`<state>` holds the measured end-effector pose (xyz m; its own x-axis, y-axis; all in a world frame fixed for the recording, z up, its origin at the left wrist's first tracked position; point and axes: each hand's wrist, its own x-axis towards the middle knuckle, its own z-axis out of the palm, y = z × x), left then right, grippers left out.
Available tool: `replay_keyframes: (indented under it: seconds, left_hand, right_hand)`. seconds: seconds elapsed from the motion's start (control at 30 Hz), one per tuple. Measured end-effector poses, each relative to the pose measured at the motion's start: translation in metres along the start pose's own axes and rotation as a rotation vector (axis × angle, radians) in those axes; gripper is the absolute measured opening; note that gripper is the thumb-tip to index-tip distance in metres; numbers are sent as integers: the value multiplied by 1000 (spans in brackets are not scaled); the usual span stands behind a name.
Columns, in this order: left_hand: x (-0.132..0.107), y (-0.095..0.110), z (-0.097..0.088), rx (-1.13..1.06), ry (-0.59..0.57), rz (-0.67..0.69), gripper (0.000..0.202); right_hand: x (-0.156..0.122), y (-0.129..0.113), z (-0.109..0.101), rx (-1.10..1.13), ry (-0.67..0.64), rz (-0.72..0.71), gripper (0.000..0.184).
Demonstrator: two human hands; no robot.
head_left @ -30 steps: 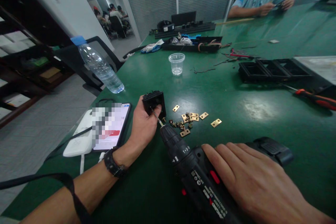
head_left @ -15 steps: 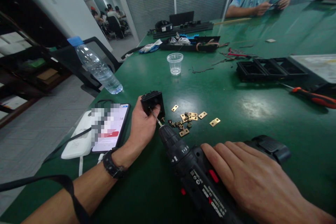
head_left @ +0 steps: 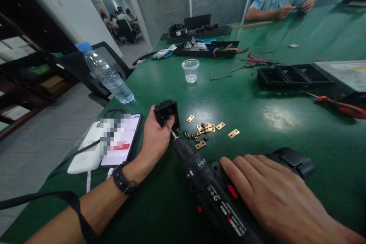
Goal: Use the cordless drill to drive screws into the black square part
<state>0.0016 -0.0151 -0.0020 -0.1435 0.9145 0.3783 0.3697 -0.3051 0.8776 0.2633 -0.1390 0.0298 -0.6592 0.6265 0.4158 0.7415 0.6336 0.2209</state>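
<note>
My left hand (head_left: 156,133) is closed around a small black plastic housing (head_left: 168,107), its open side facing me and to the right. A black cordless drill (head_left: 210,183) lies in the grasp of my right hand (head_left: 263,183), which wraps over its grip. The drill's thin bit (head_left: 170,129) reaches into the housing; its tip is hidden inside, by my left thumb. Just right of the housing lie several brass plates with two holes (head_left: 220,126) and a small heap of screws (head_left: 195,136) on the green table (head_left: 274,137).
A phone (head_left: 121,141) and a white power bank (head_left: 85,152) with a cable sit left of my wrist. Beyond stand a water bottle (head_left: 108,74) and a clear plastic cup (head_left: 190,71). Black trays (head_left: 294,77) and a red-handled screwdriver (head_left: 340,106) are rightward. Another person (head_left: 278,4) sits across.
Almost nothing differs. Both hands, the drill and the housing keep their places, with the bit still in the housing. The person across has shifted their hands slightly.
</note>
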Motion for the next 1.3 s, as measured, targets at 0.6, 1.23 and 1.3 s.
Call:
replay_keyframes:
  seconds: [0.6,1.23,1.3]
  left_hand:
    - [0,2,1,-31,-6,-18,26]
    - [0,6,0,36,-8,-2,22]
    - [0,5,0,37,-11,4,22]
  right_hand:
    - [-1,-1,2,17,8,12,32]
    - [0,1,3,-2,29,9,31]
    - [-1,1,3,7,33,21,29]
